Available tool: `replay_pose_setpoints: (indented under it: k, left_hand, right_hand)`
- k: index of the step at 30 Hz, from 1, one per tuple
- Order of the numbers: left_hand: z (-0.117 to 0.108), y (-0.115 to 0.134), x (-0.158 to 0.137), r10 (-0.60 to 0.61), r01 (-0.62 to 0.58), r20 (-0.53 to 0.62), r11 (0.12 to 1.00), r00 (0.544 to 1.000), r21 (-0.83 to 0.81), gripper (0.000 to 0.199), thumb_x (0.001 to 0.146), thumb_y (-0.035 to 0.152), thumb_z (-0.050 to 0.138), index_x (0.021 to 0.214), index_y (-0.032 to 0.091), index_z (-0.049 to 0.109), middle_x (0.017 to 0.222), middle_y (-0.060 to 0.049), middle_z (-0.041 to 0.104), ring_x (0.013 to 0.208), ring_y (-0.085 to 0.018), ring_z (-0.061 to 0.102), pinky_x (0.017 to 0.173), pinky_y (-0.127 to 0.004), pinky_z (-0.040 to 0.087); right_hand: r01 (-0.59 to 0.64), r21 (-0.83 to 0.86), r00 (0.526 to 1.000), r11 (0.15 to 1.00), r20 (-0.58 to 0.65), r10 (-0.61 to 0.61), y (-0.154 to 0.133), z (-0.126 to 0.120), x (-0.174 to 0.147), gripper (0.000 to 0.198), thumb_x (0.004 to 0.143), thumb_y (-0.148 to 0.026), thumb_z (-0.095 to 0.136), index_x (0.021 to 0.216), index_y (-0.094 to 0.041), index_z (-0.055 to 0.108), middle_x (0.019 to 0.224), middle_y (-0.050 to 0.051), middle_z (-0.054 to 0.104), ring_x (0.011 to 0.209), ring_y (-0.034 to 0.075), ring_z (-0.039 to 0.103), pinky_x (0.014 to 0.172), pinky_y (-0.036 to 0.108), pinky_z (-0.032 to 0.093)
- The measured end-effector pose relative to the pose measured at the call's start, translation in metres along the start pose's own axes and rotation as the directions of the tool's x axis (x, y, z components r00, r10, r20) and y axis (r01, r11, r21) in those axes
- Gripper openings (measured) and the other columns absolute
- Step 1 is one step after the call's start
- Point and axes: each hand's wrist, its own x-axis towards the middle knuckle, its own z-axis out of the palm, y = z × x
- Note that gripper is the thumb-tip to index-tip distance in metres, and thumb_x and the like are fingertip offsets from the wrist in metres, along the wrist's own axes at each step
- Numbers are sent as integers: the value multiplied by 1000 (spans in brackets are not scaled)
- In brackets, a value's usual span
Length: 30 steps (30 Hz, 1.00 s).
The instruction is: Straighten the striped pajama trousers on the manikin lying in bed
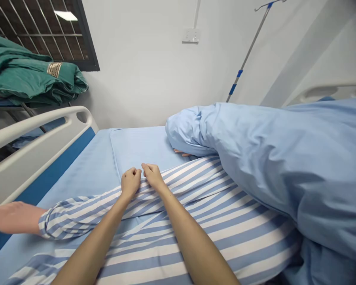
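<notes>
My left hand [131, 182] is closed in a loose fist over the far leg of blue-and-white striped trousers [195, 215]. Beside it, separated by a small gap, my right hand [153, 175] is closed too, with thumb and forefinger pressed together. Both are at the far edge of that trouser leg; whether cloth is between the fingers is hidden. The trousers are on a figure lying on the bed, its bare foot [16, 217] sticking out of the left cuff. A light blue quilt [261, 150] covers the upper body, with some fingertips [182, 152] showing beneath its edge.
A pale blue sheet [142, 138] covers the bed. The white and blue footboard [41, 130] stands at left, with folded green cloth [26, 75] beyond it. A drip pole [249, 53] and a wall socket [191, 35] are at the back.
</notes>
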Motion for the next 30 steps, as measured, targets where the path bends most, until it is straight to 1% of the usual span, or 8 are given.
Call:
replay_pose_setpoints:
  k: [2,5,8,12,18,21,25,30]
  left_hand:
    - [4,16,7,-61,61,0,994,998,-92,31,70,33,43,45,19,33,44,6,26,47,-7,28,48,-23,21]
    - [17,42,13,-152,137,-14,925,988,-355,27,70,34,42,48,20,34,44,7,27,45,-7,27,46,-23,23]
    - [36,52,7,-178,150,-26,893,984,-424,25,71,33,40,50,20,34,44,7,32,45,-7,29,47,-22,25]
    - [55,40,-5,-63,51,-81,988,995,-149,28,75,30,37,50,20,37,47,4,42,50,-9,36,52,-23,27]
    - [59,29,-3,-27,30,-68,999,997,45,28,80,29,32,55,21,42,56,0,54,55,-12,44,56,-25,28]
    - [57,31,-2,-48,53,-52,993,997,102,28,81,28,31,59,21,47,63,-2,60,60,-14,49,59,-26,30]
    - [56,34,-5,-73,76,-19,979,997,187,30,83,27,28,68,21,53,76,-5,64,70,-17,54,61,-27,30]
    - [56,36,-12,-37,4,94,945,995,328,32,84,37,31,83,21,58,79,-9,66,75,-22,58,59,-28,30]
  right_hand:
    - [-117,252,992,961,-15,124,-3,-4,3,39,76,-42,46,47,-20,32,40,-8,27,38,6,22,40,22,18]
    - [-256,604,952,755,24,304,-10,-13,8,37,74,-38,47,49,-21,24,37,-10,20,33,5,13,36,22,9]
    - [-273,742,929,613,39,368,-16,-22,9,36,75,-33,46,50,-21,22,36,-11,19,32,4,12,34,20,8]
    - [-264,757,905,597,-20,425,-19,-26,9,35,76,-30,45,50,-20,24,35,-10,22,31,4,14,32,19,9]
    - [-190,720,921,668,-105,375,-10,-19,8,36,76,-31,46,49,-20,24,38,-10,23,33,4,16,33,20,11]
    - [-181,628,929,757,-144,341,-5,-16,8,35,77,-36,42,51,-21,24,40,-9,23,35,5,17,36,21,14]
    - [-188,173,940,967,-255,228,-13,-20,16,33,77,-34,39,49,-22,26,42,-7,24,40,8,23,41,23,20]
    - [95,-390,989,916,-72,-133,-38,-38,21,40,78,-38,43,44,-19,34,43,-5,32,47,8,30,48,24,21]
